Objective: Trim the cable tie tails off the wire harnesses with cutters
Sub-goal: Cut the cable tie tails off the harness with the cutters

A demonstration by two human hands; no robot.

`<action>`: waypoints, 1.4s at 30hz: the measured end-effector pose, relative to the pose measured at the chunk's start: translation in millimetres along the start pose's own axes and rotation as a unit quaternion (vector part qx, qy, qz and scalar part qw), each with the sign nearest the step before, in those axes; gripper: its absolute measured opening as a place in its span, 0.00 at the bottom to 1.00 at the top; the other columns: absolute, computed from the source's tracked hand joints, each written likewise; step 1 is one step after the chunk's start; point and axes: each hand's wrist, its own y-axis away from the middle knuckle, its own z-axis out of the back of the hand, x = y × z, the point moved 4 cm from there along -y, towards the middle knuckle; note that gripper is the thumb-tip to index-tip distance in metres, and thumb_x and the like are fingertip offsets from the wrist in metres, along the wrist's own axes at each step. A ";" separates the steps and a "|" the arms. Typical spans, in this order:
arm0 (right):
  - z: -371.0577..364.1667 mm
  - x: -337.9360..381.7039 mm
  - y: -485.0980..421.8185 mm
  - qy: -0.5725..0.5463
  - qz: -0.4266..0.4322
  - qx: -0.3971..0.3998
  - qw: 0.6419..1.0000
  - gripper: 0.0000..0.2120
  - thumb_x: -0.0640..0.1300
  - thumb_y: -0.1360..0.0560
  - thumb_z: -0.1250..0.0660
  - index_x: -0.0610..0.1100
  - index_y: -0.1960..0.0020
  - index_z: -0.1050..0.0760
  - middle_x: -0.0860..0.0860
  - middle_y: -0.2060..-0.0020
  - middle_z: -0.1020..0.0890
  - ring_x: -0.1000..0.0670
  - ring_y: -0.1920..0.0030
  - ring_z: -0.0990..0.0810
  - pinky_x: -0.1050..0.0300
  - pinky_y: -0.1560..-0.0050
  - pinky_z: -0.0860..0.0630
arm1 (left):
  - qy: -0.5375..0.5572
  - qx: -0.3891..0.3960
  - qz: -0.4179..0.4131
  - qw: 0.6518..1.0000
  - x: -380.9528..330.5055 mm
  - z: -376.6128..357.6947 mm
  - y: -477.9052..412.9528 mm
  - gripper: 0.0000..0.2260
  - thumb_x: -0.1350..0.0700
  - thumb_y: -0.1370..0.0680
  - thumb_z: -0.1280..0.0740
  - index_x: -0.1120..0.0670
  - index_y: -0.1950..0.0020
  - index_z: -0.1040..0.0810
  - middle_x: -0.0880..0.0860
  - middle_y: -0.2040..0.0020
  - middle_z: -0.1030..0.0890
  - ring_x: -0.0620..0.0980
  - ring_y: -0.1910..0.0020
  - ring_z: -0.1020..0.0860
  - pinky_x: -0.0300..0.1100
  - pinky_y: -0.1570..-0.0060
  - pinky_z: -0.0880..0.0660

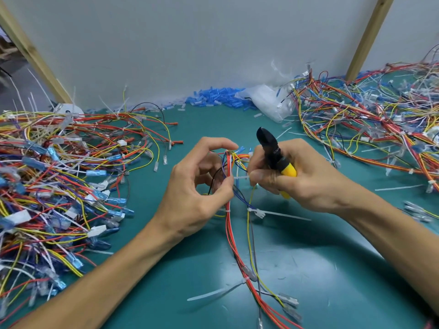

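I've got the left hand [190,186] pinching the wire harness [228,167] between thumb and fingers [225,146]. Its red and yellow wires trail down below them across the green table [320,269]. The right hand [301,179] is curled round the yellow handles of the cutters [273,148], black head pointing up above its fingers. One white cable tie tail [241,177] juts sideways between the two thumbs, touching the right one. A second tail [285,215] lies just below the right hand.
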 end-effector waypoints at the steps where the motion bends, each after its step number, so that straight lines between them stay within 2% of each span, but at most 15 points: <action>1: 1.4 -2.0 -0.4 0.009 -0.005 -0.009 1.000 0.07 0.35 0.22 0.29 0.39 0.58 0.22 0.52 0.72 0.26 0.54 0.70 0.30 0.61 0.67 0.32 | 0.013 0.013 0.009 1.000 1.6 -0.4 -0.4 0.19 0.65 0.24 0.30 0.51 0.35 0.23 0.59 0.64 0.27 0.60 0.66 0.28 0.60 0.62 0.25; 2: 2.0 -3.7 -0.8 0.020 -0.010 -0.014 1.000 0.08 0.34 0.21 0.29 0.39 0.58 0.22 0.51 0.71 0.26 0.53 0.70 0.30 0.59 0.66 0.31 | 0.028 0.023 0.017 0.999 3.3 -0.7 -0.8 0.18 0.65 0.23 0.31 0.51 0.35 0.23 0.62 0.63 0.27 0.63 0.65 0.29 0.61 0.62 0.27; 4: 0.2 -5.6 -1.1 0.037 -0.015 -0.013 0.999 0.08 0.32 0.21 0.28 0.40 0.58 0.21 0.53 0.71 0.25 0.54 0.69 0.29 0.58 0.65 0.30 | 0.052 0.033 0.027 0.998 5.2 -1.1 -1.1 0.17 0.66 0.22 0.32 0.51 0.37 0.22 0.65 0.62 0.28 0.66 0.64 0.31 0.57 0.63 0.30; 7: -1.5 -4.6 -0.7 0.056 -0.008 -0.007 0.998 0.07 0.34 0.22 0.29 0.41 0.58 0.21 0.60 0.71 0.24 0.58 0.69 0.28 0.64 0.63 0.31 | 0.057 0.042 0.035 0.997 6.3 -2.4 -1.8 0.15 0.66 0.23 0.32 0.54 0.39 0.22 0.63 0.63 0.30 0.60 0.65 0.34 0.47 0.65 0.34; 10: -3.5 -0.7 -0.3 0.060 0.000 0.010 0.998 0.07 0.36 0.23 0.30 0.44 0.58 0.22 0.62 0.71 0.23 0.58 0.69 0.27 0.68 0.63 0.31 | 0.057 0.034 0.046 0.997 8.0 -1.6 -3.5 0.14 0.67 0.26 0.31 0.55 0.42 0.22 0.57 0.66 0.30 0.55 0.67 0.33 0.53 0.66 0.34; 12: -5.5 1.5 0.2 0.057 -0.001 0.027 0.998 0.07 0.37 0.23 0.32 0.45 0.58 0.23 0.62 0.70 0.24 0.57 0.68 0.28 0.66 0.63 0.31 | 0.065 0.026 0.052 0.996 7.4 -1.7 -3.6 0.14 0.67 0.28 0.31 0.56 0.44 0.22 0.53 0.66 0.28 0.53 0.68 0.32 0.56 0.67 0.34; 19: -4.1 -0.2 0.4 0.012 -0.012 0.026 1.000 0.06 0.38 0.24 0.31 0.43 0.59 0.23 0.56 0.71 0.26 0.53 0.69 0.31 0.58 0.66 0.31 | 0.065 0.023 0.057 0.996 4.9 0.8 -3.1 0.15 0.67 0.29 0.29 0.56 0.45 0.22 0.54 0.68 0.24 0.54 0.68 0.29 0.63 0.66 0.29; 22: -5.9 -1.7 -0.3 0.036 -0.003 0.019 0.999 0.05 0.38 0.23 0.31 0.43 0.58 0.22 0.59 0.70 0.24 0.57 0.68 0.30 0.60 0.63 0.30 | 0.045 0.018 0.047 0.998 5.6 3.7 -1.5 0.14 0.64 0.29 0.27 0.55 0.45 0.23 0.53 0.68 0.22 0.54 0.68 0.27 0.61 0.64 0.27; 25: -4.1 -4.9 -2.4 0.045 -0.004 -0.016 0.999 0.05 0.39 0.24 0.29 0.42 0.58 0.21 0.57 0.70 0.24 0.56 0.68 0.29 0.60 0.64 0.31 | 0.075 0.020 0.054 0.995 6.3 5.6 -2.6 0.15 0.63 0.27 0.26 0.57 0.42 0.23 0.59 0.65 0.18 0.57 0.66 0.23 0.63 0.62 0.25; 29: 9.3 -12.1 -2.7 0.066 -0.029 -0.126 0.989 0.09 0.41 0.22 0.25 0.44 0.61 0.20 0.56 0.74 0.25 0.56 0.72 0.30 0.62 0.68 0.33 | 0.153 0.012 0.066 0.986 6.5 6.9 -4.9 0.17 0.66 0.26 0.27 0.64 0.39 0.25 0.57 0.63 0.17 0.50 0.66 0.20 0.42 0.62 0.21; 32: 15.8 -7.0 0.0 0.164 0.002 -0.182 0.970 0.11 0.46 0.23 0.26 0.45 0.62 0.22 0.51 0.71 0.22 0.49 0.69 0.28 0.54 0.67 0.30 | 0.201 -0.020 0.072 0.977 8.5 9.1 -4.7 0.15 0.67 0.27 0.28 0.61 0.41 0.24 0.63 0.62 0.18 0.55 0.65 0.19 0.41 0.64 0.20; 34: 15.7 -2.9 1.2 0.200 0.024 -0.196 0.960 0.12 0.48 0.23 0.28 0.44 0.62 0.23 0.48 0.70 0.23 0.44 0.67 0.27 0.49 0.66 0.29 | 0.212 -0.041 0.075 0.974 9.3 10.2 -4.9 0.15 0.67 0.27 0.28 0.58 0.43 0.23 0.61 0.62 0.17 0.56 0.63 0.18 0.40 0.65 0.20; 36: 13.6 -1.1 1.4 0.240 0.030 -0.193 0.951 0.13 0.50 0.23 0.30 0.42 0.61 0.24 0.45 0.71 0.25 0.44 0.68 0.30 0.48 0.66 0.31 | 0.209 -0.053 0.075 0.974 9.8 9.9 -5.6 0.15 0.68 0.28 0.29 0.58 0.43 0.23 0.59 0.63 0.17 0.55 0.64 0.19 0.39 0.66 0.21; 38: 10.2 -0.7 0.7 0.247 0.017 -0.173 0.953 0.13 0.50 0.24 0.30 0.42 0.62 0.24 0.46 0.71 0.27 0.47 0.69 0.33 0.50 0.66 0.33 | 0.201 -0.056 0.077 0.975 11.0 10.0 -5.7 0.14 0.68 0.28 0.29 0.59 0.44 0.23 0.59 0.64 0.18 0.53 0.64 0.19 0.39 0.67 0.21; 42: 11.1 0.5 0.0 0.077 -0.015 -0.151 0.985 0.10 0.46 0.26 0.30 0.43 0.62 0.24 0.57 0.74 0.28 0.58 0.71 0.32 0.67 0.70 0.35 | 0.172 -0.044 0.077 0.981 11.5 7.9 -5.9 0.13 0.68 0.27 0.31 0.60 0.44 0.24 0.57 0.65 0.18 0.55 0.64 0.20 0.41 0.67 0.22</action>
